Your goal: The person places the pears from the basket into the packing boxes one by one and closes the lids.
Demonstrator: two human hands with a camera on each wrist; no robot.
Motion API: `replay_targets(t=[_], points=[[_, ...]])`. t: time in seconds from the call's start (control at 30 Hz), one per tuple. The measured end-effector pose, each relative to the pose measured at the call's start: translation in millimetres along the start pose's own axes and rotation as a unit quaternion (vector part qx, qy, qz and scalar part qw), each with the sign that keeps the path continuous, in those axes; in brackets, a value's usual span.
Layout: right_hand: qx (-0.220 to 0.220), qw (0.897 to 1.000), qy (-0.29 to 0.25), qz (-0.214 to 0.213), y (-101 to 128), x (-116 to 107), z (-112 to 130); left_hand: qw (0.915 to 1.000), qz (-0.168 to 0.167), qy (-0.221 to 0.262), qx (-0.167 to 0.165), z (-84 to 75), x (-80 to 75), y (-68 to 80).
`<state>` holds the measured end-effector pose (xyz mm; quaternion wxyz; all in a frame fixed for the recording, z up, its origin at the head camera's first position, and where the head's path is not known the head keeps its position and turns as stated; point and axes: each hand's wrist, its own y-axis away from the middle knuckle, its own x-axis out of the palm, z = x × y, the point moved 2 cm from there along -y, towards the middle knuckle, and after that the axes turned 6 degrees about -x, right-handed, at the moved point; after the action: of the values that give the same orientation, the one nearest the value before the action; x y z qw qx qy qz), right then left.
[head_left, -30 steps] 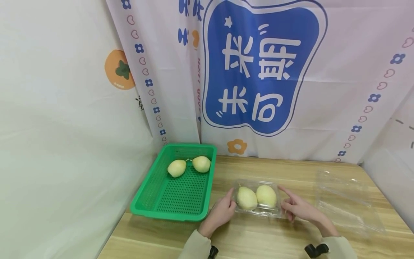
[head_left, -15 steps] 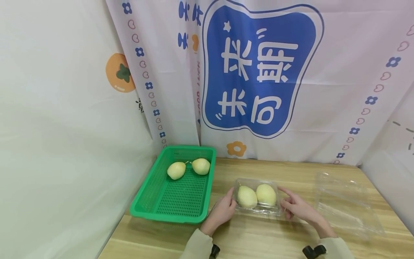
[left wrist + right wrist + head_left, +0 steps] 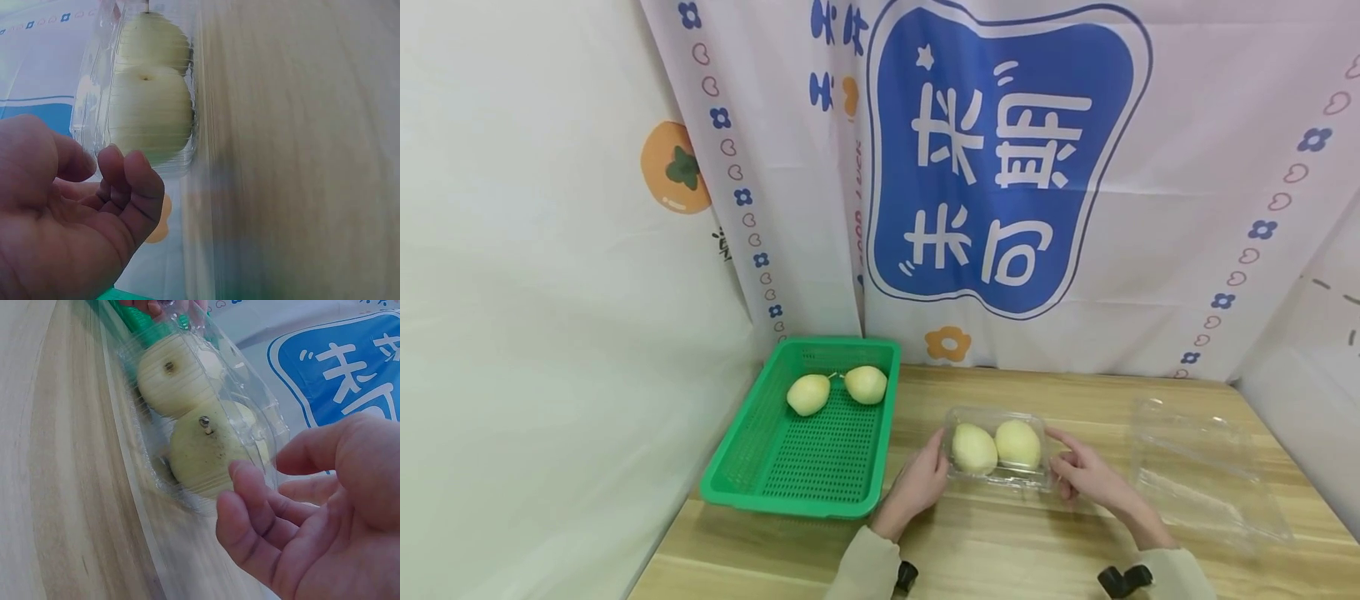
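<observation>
A clear plastic fruit box (image 3: pixel 1009 478) with its lid closed stands between my hands. Inside it sit two pale yellow pears, the left pear (image 3: pixel 974 451) and the right pear (image 3: pixel 1018 445). My left hand (image 3: pixel 922 482) grips the box's left end with curled fingers and thumb. At the opposite end, my right hand (image 3: pixel 1092 478) holds the box likewise, its index finger extended along the upper corner. Both wrist views show the fingertips at the box's ends, with the pears (image 3: pixel 151 112) behind ribbed plastic. Whether the box's base touches the table is hard to tell.
Left of the box is a green plastic basket (image 3: pixel 792 505) with two more pears, one pear (image 3: pixel 808 395) beside another pear (image 3: pixel 866 385). Another clear plastic container (image 3: pixel 1198 471) lies on the wooden table (image 3: pixel 1000 550) at the right. A printed cloth (image 3: pixel 1180 250) hangs behind.
Over the last half second both hands have moved the box slightly up in the view, and its front edge sits a little higher. Basket and other container have stayed put.
</observation>
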<state>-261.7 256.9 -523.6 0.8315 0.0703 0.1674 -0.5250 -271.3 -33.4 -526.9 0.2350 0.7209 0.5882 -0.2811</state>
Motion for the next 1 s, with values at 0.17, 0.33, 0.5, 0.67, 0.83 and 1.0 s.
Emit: replay_targets(t=[0.17,0.33,0.5,0.67,0.83,1.0], points=[[-0.004,1.000,0.006,0.019,2.9,-1.4,-0.3,1.0000,0.006,0.004,0.004,1.4,1.0,-1.3],[-0.008,0.999,-0.009,0.053,6.8,-2.5,-1.4,0.9997,0.017,0.006,0.016,0.1,-0.1,-1.0],[0.005,0.997,-0.023,0.069,7.7,-3.2,-2.5,0.9987,0.039,0.032,0.004,-1.1,-1.1,1.5],[0.026,0.996,-0.033,0.077,8.6,-0.9,-1.2,0.9980,0.045,0.043,-0.003,0.8,0.3,2.0],[0.025,0.995,-0.042,0.082,8.4,0.2,-1.3,0.9979,0.046,0.045,-0.006,2.3,2.4,0.9],[0.029,0.996,-0.045,0.077,7.6,0.7,-3.6,0.9975,0.050,0.050,0.001,1.2,2.1,0.9]])
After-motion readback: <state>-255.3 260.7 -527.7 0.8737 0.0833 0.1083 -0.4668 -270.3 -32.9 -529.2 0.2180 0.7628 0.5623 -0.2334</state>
